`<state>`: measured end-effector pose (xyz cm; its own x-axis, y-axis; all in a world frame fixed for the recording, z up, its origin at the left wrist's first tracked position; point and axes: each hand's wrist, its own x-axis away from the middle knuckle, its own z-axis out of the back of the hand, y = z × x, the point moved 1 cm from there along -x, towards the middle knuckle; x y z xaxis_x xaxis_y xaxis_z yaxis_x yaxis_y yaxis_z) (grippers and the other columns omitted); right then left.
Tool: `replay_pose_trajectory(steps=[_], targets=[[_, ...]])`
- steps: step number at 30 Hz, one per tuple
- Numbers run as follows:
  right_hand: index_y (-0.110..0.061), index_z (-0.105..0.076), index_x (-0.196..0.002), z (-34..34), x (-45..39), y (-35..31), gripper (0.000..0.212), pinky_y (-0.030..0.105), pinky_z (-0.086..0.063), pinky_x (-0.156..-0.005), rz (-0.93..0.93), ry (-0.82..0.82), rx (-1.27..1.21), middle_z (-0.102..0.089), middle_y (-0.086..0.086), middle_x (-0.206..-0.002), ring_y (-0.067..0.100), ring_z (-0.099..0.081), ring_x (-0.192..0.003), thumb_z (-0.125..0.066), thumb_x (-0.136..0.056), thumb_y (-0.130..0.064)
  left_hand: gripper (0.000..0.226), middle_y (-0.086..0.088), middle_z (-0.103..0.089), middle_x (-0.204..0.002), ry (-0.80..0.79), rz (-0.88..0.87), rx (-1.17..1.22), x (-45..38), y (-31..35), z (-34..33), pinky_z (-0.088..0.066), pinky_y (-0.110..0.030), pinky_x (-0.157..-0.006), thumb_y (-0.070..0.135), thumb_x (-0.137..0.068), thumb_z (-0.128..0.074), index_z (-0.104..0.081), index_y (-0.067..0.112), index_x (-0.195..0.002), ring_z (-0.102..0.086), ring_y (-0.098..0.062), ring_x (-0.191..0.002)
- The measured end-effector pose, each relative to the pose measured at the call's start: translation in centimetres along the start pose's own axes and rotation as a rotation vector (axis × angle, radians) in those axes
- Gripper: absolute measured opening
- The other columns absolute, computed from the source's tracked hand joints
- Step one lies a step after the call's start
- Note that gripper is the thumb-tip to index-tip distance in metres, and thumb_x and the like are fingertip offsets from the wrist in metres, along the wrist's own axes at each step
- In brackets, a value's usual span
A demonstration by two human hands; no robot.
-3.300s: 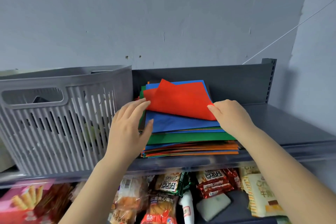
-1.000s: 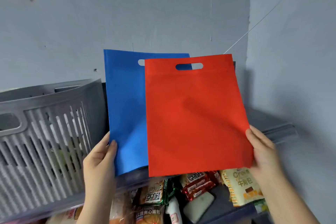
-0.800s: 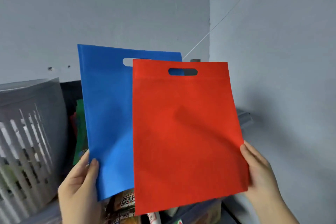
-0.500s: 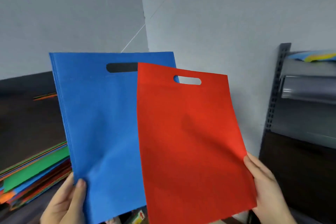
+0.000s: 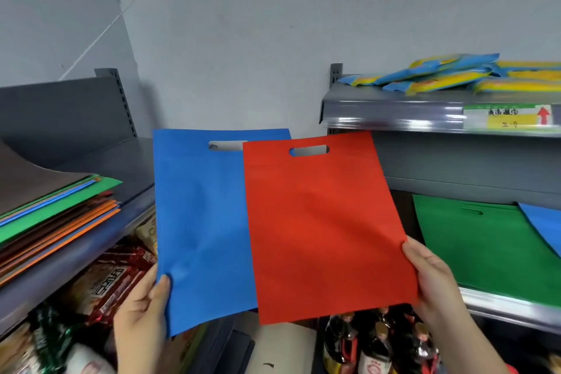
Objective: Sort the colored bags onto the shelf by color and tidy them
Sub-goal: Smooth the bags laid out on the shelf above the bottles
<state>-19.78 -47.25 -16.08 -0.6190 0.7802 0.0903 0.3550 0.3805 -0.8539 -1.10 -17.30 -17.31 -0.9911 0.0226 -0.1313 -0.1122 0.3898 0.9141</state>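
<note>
My left hand [image 5: 145, 310] pinches the lower left corner of a flat blue bag [image 5: 200, 222], held upright. My right hand [image 5: 431, 279] grips the lower right edge of a red bag [image 5: 321, 228], which overlaps the blue one in front. Both bags have cut-out handles at the top. A mixed stack of colored bags [image 5: 54, 212] lies on the grey shelf at left. On the right shelf [image 5: 510, 304] a green bag [image 5: 485, 240] lies flat, with a blue bag [image 5: 546, 225] beside it at the frame edge.
Blue and yellow snack packets [image 5: 449, 76] lie on the upper right shelf, above a price label [image 5: 510, 115]. Snack packs [image 5: 112, 285] fill the level under the left shelf. Dark bottles [image 5: 376, 343] stand below the right shelf. A grey wall is behind.
Both hands lifted the red and blue bags off the stack and carried them rightward. The view swung from the left shelf and basket to the right shelf with the green bag.
</note>
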Motion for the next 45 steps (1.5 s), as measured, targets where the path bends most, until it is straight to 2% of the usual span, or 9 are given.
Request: replay_pose_trajectory(steps=[4, 10, 16, 20, 23, 28, 33, 41, 45], targets=[[-0.009, -0.064, -0.110, 3.0, 1.4, -1.3, 0.024, 0.025, -0.057, -0.054, 0.019, 0.036, 0.021, -0.074, 0.007, -0.083, 0.014, -0.070, -0.065, -0.045, -0.095, -0.010, 0.030, 0.004, -0.074, -0.090, -0.035, 0.060, -0.003, 2.3, -0.8, -0.8, -0.056, -0.028, -0.076, 0.002, -0.093, -0.052, -0.071, 0.025, -0.095, -0.070, -0.010, -0.084], [-0.009, -0.065, -0.105, 9.3, 5.3, -3.3, 0.022, 0.025, -0.056, -0.051, 0.041, 0.131, 0.044, -0.074, 0.007, -0.079, 0.015, -0.069, -0.062, -0.045, -0.095, -0.010, 0.027, 0.008, -0.073, -0.073, -0.107, 0.140, 0.029, 7.6, -2.0, -4.0, -0.057, -0.020, -0.065, -0.001, -0.093, -0.049, -0.065, 0.019, -0.101, -0.069, -0.005, -0.072], [-0.011, -0.065, -0.101, 17.3, 11.1, -5.9, 0.022, 0.027, -0.057, -0.053, 0.095, 0.282, 0.067, -0.073, 0.007, -0.077, 0.015, -0.069, -0.061, -0.044, -0.096, -0.011, 0.022, 0.007, -0.074, -0.086, -0.266, 0.267, 0.024, 13.0, -5.2, -8.2, -0.057, -0.022, -0.066, 0.007, -0.089, -0.055, -0.070, 0.022, -0.095, -0.070, -0.007, -0.077], [-0.012, -0.066, -0.107, 22.6, 14.9, -7.8, 0.023, 0.032, -0.058, -0.064, 0.127, 0.421, 0.068, -0.074, 0.007, -0.086, 0.016, -0.070, -0.071, -0.046, -0.096, -0.014, 0.024, 0.006, -0.073, -0.095, -0.369, 0.333, -0.002, 16.8, -6.4, -11.9, -0.058, -0.025, -0.070, 0.038, -0.064, -0.076, -0.076, 0.030, -0.087, -0.070, -0.009, -0.082], [-0.012, -0.066, -0.102, 25.9, 17.3, -9.3, 0.022, 0.026, -0.057, -0.055, 0.172, 0.522, 0.071, -0.074, 0.003, -0.080, 0.012, -0.069, -0.065, -0.045, -0.097, -0.014, 0.022, 0.005, -0.071, -0.096, -0.450, 0.366, -0.020, 19.2, -7.9, -15.1, -0.057, -0.021, -0.065, 0.007, -0.090, -0.057, -0.069, 0.025, -0.097, -0.070, -0.007, -0.078], [-0.008, -0.062, -0.110, 30.5, 19.7, -12.0, 0.025, 0.022, -0.056, -0.056, 0.239, 0.651, 0.005, -0.074, 0.003, -0.083, 0.010, -0.070, -0.069, -0.041, -0.098, -0.011, 0.028, -0.005, -0.066, -0.111, -0.542, 0.371, -0.064, 22.6, -9.8, -21.4, -0.056, -0.026, -0.076, 0.004, -0.095, -0.049, -0.064, 0.023, -0.110, -0.064, -0.021, -0.097], [-0.009, -0.063, -0.103, 34.3, 19.4, -15.3, 0.023, 0.020, -0.054, -0.051, 0.294, 0.731, -0.011, -0.074, 0.001, -0.076, 0.009, -0.068, -0.062, -0.041, -0.098, -0.011, 0.032, 0.003, -0.068, -0.112, -0.630, 0.409, -0.100, 25.1, -11.5, -28.2, -0.043, -0.053, -0.100, 0.008, -0.096, -0.049, -0.062, 0.017, -0.124, -0.062, -0.024, -0.109], [-0.014, -0.061, -0.090, 39.1, 14.2, -20.2, 0.023, 0.013, -0.046, -0.040, 0.377, 0.811, -0.059, -0.069, -0.006, -0.058, 0.002, -0.061, -0.046, -0.040, -0.098, -0.006, 0.034, 0.004, -0.065, -0.110, -0.668, 0.383, -0.114, 26.4, -14.2, -39.0, -0.046, -0.032, -0.096, 0.007, -0.096, -0.051, -0.057, 0.015, -0.128, -0.062, -0.013, -0.103], [-0.015, -0.075, -0.067, 41.7, 11.0, -22.0, 0.047, 0.015, -0.049, -0.043, 0.393, 0.806, -0.062, -0.070, -0.005, -0.060, 0.003, -0.063, -0.049, -0.041, -0.097, -0.004, 0.034, 0.010, -0.070, -0.098, -0.680, 0.372, -0.175, 26.6, -16.0, -42.7, -0.049, -0.032, -0.090, 0.009, -0.095, -0.053, -0.058, 0.019, -0.127, -0.061, -0.014, -0.092]])
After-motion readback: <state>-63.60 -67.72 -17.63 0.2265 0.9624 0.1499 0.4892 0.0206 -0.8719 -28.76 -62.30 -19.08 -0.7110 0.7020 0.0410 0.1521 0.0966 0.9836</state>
